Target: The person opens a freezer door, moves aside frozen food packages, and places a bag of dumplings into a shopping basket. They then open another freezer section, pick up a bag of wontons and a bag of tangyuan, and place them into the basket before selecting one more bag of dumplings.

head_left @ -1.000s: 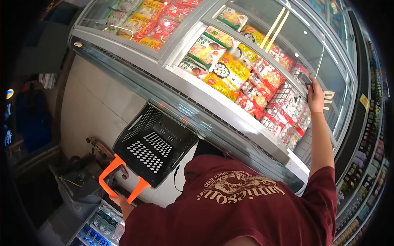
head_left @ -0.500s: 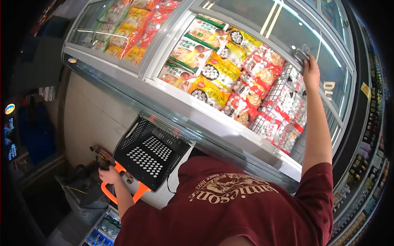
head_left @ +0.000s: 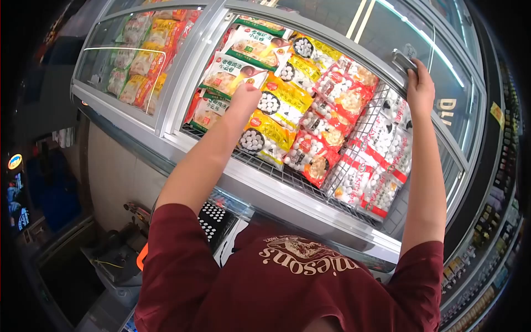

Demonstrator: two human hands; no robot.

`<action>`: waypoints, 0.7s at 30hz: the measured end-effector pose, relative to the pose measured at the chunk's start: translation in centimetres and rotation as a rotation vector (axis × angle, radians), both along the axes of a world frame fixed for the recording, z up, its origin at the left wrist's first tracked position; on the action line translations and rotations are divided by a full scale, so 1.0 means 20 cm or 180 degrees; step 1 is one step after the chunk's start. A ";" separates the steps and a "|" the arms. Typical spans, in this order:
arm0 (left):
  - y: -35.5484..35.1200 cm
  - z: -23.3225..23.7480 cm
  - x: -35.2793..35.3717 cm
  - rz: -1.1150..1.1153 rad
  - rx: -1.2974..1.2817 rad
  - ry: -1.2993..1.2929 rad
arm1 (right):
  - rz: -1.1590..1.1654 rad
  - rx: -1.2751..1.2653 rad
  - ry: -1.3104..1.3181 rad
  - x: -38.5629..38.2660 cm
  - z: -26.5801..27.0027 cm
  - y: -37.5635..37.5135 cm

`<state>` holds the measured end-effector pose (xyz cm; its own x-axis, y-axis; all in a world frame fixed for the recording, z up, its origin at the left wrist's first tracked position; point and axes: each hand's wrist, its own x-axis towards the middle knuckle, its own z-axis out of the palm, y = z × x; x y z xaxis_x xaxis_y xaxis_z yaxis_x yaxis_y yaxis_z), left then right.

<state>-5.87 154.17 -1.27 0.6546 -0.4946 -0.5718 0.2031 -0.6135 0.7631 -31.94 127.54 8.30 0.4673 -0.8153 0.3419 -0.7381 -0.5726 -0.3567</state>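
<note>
1. The left hand (head_left: 245, 95) lay low inside the open chest freezer (head_left: 287, 195), on the seam between a green-and-white dumpling packet (head_left: 229, 71) and a yellow packet (head_left: 282, 99) of white frozen balls. Its fingers curled downward out of sight, so I could not tell whether they gripped anything.
2. The right hand (head_left: 420, 88) was closed around the lid handle (head_left: 402, 58) of the sliding glass lid (head_left: 448, 66).
3. The yellow packet probably handled stiff and lumpy, fairly light, with slick cold film. Pinching its free top edge looked safest.
4. Readable writing was scarce. The shirt (head_left: 310, 260) showed "mieson's" upside down and the glass showed "DL". The Chinese print on the packets was too small to read.
5. A wire divider (head_left: 359, 138) separated the red-and-white packets (head_left: 381, 160).
</note>
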 end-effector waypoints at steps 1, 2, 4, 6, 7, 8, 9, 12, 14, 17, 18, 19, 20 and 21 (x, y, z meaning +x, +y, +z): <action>-0.06 -0.02 0.05 0.0591 0.0315 0.0598 | 0.0002 -0.0262 -0.0049 0.00 -0.01 0.00; -0.07 -0.04 0.10 0.0642 0.0271 0.0540 | 0.0004 -0.0523 -0.0095 -0.01 -0.02 0.01; -0.07 -0.05 0.28 0.0759 0.0156 0.0388 | -0.0065 -0.1799 -0.0005 0.01 -0.04 0.07; -0.06 -0.54 0.53 0.1564 0.1060 -0.0498 | 0.0094 -0.1609 -0.0641 0.10 -0.11 0.30; -0.06 -0.72 0.61 0.1948 0.1531 -0.0938 | 0.0434 -0.1429 -0.0736 0.18 -0.15 0.45; -0.07 -0.61 0.60 0.1707 0.1735 -0.1021 | 0.0914 -0.0884 -0.0863 0.26 -0.22 0.60; -0.09 -0.36 0.51 0.1452 0.1937 -0.1110 | 0.1292 -0.0063 -0.0712 0.35 -0.29 0.73; -0.14 -0.27 0.51 0.0875 0.2151 -0.1592 | 0.0762 0.2920 -0.1296 0.68 -0.71 0.94; -0.14 -0.44 0.61 0.0691 0.1997 -0.2083 | -0.0106 0.4560 -0.1601 0.84 -0.95 0.94; -0.06 -0.81 0.80 0.0537 0.1516 -0.3184 | -0.0726 0.5895 -0.2088 1.06 -1.16 0.93; -0.09 -0.74 0.79 0.0751 0.1032 -0.2501 | -0.0738 0.6143 -0.2126 1.09 -1.22 0.92; -0.07 -0.80 0.84 0.0673 0.1494 -0.2466 | -0.0775 0.6407 -0.2112 1.11 -1.28 0.93; -0.08 -0.87 0.90 0.0589 0.1930 -0.2417 | -0.0859 0.6476 -0.2201 1.14 -1.34 0.93; -0.09 -0.93 0.96 0.0427 0.2104 -0.2252 | -0.0775 0.6537 -0.2237 1.15 -1.35 0.91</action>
